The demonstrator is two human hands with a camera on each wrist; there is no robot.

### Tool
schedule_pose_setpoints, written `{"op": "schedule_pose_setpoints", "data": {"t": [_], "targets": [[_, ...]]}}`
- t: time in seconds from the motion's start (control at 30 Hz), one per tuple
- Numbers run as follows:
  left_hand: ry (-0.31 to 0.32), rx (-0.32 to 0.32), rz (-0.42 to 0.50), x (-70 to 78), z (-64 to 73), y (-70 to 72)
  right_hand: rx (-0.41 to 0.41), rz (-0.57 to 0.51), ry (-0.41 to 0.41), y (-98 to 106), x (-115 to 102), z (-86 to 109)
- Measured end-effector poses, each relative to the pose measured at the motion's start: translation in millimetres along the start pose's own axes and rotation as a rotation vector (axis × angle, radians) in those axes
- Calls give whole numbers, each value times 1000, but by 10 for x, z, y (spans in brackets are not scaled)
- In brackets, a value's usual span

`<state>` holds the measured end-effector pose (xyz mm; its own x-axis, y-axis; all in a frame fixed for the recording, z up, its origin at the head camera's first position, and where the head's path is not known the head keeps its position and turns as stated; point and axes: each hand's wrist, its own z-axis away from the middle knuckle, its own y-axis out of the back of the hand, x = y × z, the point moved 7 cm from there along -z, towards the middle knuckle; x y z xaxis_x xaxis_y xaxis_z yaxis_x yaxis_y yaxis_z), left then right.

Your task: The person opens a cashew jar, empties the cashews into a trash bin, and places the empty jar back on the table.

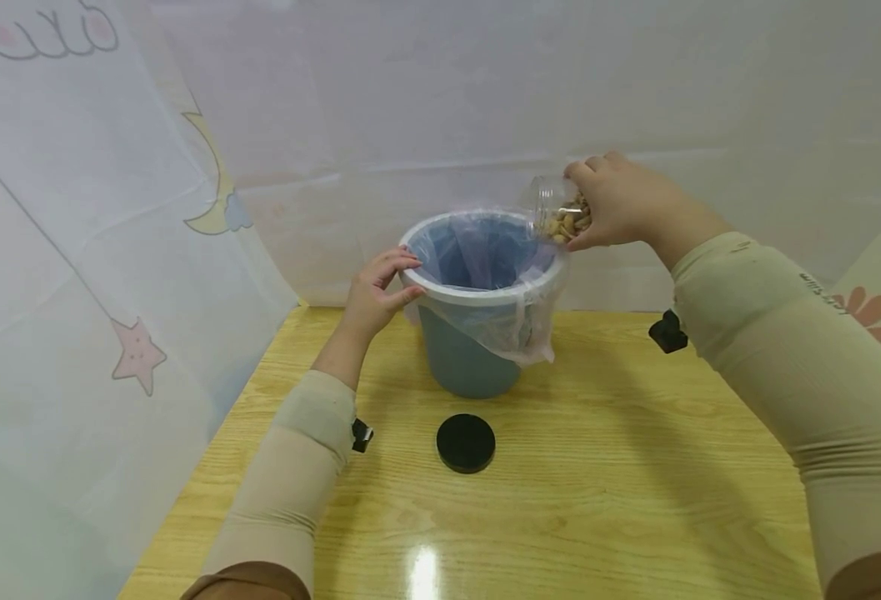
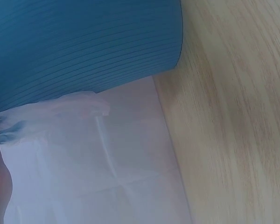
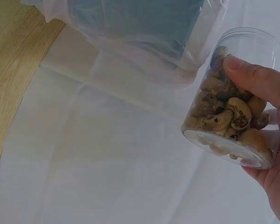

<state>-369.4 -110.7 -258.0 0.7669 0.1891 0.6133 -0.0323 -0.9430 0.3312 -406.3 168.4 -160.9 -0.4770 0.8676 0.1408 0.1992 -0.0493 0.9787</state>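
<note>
A blue-grey trash can [image 1: 461,342] with a white rim stands on the table, lined with a thin translucent pinkish bag [image 1: 533,325] folded over its edge. My left hand [image 1: 376,292] grips the rim at its left side, fingers over the top and thumb lower along it. Above the right side of the can, my right hand [image 1: 620,200] holds a clear jar [image 1: 548,200], tipped with its open mouth toward the can. Cashew nuts [image 3: 224,114], some with dark spots, lie inside, gathered toward the jar's base. A round black lid [image 1: 466,443] lies on the table in front of the can.
The wood-grain table [image 1: 598,500] meets a pale wall covering [image 1: 380,108] right behind the can. Another patterned covering [image 1: 57,275] rises along the left. Small black devices [image 1: 668,332] sit under both wrists.
</note>
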Motion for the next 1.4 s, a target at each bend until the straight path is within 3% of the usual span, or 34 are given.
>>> {"op": "schedule_pose_setpoints", "data": {"t": [0.67,0.93,1.4], "targets": [[-12,-3,10,-16,2,7,-10,125,63,-35,-45,11],[-19,3,30,-15,-4,9,24,153,96,-31,-46,10],[-15,2,-5,-33,-10,7,41,198,117,-23,-35,26]]}}
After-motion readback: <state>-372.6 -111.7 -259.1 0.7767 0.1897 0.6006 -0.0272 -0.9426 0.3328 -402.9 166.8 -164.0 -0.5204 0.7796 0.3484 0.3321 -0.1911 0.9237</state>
